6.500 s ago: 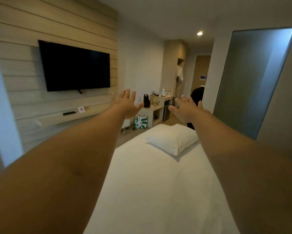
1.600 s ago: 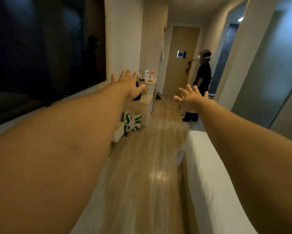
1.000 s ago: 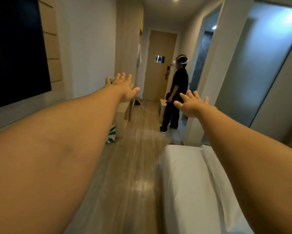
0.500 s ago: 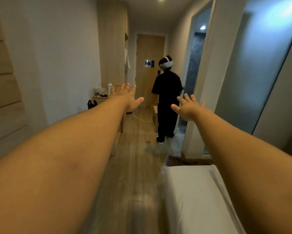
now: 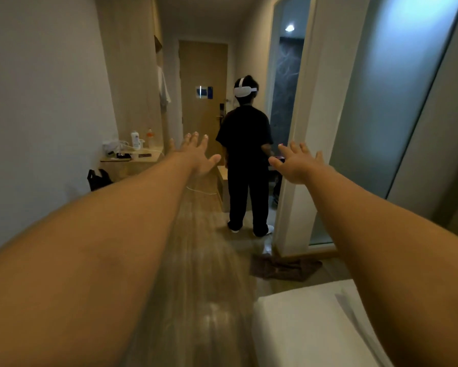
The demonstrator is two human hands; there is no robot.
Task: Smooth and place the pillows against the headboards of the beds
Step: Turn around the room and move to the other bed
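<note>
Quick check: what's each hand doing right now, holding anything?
Left hand: open, fingers spread, holding nothing.
Right hand: open, fingers spread, holding nothing.

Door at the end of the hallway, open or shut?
Shut. The door sits flush in its frame, no gap visible, behind the person in black.

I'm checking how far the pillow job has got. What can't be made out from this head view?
- Pillows and headboards: none in frame.
- Bed: only a white corner shows; the right forearm and the bottom edge cut off the rest.
- Other person: faces away, so what they hold is hidden.
- Items on the shelf: too small and dim to identify.
- Left hand and right hand: both open, empty.
</note>
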